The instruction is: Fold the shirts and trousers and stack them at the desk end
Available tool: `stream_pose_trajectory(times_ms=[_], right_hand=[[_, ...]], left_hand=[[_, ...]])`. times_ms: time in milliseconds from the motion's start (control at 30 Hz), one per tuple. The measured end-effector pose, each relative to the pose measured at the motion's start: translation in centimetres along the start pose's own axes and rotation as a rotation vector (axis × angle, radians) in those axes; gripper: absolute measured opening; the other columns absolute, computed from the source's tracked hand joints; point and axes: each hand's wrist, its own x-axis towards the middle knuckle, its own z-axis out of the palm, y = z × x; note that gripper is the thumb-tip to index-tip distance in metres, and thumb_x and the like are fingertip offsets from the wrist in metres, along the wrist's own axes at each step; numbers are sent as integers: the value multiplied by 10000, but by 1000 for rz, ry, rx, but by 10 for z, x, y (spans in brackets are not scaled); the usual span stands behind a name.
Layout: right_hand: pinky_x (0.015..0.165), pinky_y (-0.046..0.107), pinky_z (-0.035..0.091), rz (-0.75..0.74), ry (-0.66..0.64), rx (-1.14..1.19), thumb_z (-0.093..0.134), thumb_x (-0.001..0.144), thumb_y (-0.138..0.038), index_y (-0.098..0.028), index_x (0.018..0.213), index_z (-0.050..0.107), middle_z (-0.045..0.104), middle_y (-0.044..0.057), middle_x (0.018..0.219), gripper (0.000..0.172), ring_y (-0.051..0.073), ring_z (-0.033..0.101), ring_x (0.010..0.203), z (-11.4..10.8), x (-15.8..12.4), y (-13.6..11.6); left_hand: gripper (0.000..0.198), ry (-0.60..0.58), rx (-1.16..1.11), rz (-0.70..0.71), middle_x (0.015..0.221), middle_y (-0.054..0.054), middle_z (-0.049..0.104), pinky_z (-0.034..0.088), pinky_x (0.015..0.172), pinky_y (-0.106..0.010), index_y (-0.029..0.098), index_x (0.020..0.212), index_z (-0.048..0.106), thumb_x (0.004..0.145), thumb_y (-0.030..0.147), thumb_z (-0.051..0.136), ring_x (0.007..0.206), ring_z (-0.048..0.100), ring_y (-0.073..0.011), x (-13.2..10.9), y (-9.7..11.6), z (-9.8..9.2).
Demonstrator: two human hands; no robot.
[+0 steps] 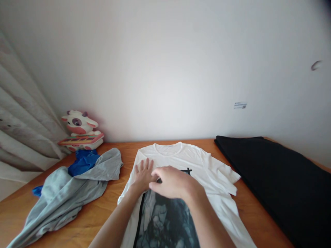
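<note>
A white T-shirt (219, 174) with a dark printed picture on its front lies spread on the wooden surface, its neckline toward the wall. My left hand (143, 175) rests flat on the upper left of the shirt, fingers spread. Beside it, my right hand (172, 181) hovers over or touches the top of the print, fingers bent and thumb apart from them; nothing shows between them. The shirt's right sleeve lies out to the side. On the left, the sleeve does not show spread out. My forearms cover part of the print.
Left of the shirt lie crumpled grey clothing (77, 187) and a blue cloth (84, 162). Behind them stands a cow-shaped toy keyboard (81, 132) near a curtain (23, 113). A folded black cloth (271, 175) lies at right. The wall bears a small label (240, 105).
</note>
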Motion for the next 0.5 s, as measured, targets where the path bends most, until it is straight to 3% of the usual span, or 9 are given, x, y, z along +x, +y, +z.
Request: stream_pose_trajectory(times_ms=[67,267,367,500], right_hand=[[875,286,492,151,125,-132,635,890,-432,-270,1113,754,777,64,1114,300,237,709,1050,-11,-6,42],[926,414,472,578,332,-353,523,970,-282,-80,1255,648,653,238,1253,371,363,622,1182,-30,-56,174],[897,461,484,748,416,-400,446,1010,-353,-33,1347,573,605,273,1276,482,416,589,1195,-27,-79,216],[889,447,492,814,538,-440,436,1014,-422,-46,1364,562,604,253,1257,529,385,603,1151,-7,-89,246]], left_hand=[[763,-51,38,-40,1679,-182,251,187,1170,-720,177,1596,348,989,638,361,1532,199,-476,-3,8,-11],[779,-104,101,-95,1695,-152,213,200,1187,-681,180,1610,324,999,662,299,1547,185,-437,-5,24,-26],[756,-96,93,-94,1697,-140,207,198,1185,-685,217,1610,329,998,660,317,1550,184,-431,-3,22,-23],[770,-120,83,-96,1700,-144,181,185,1190,-685,212,1620,300,1000,668,311,1553,161,-433,-2,19,-19]])
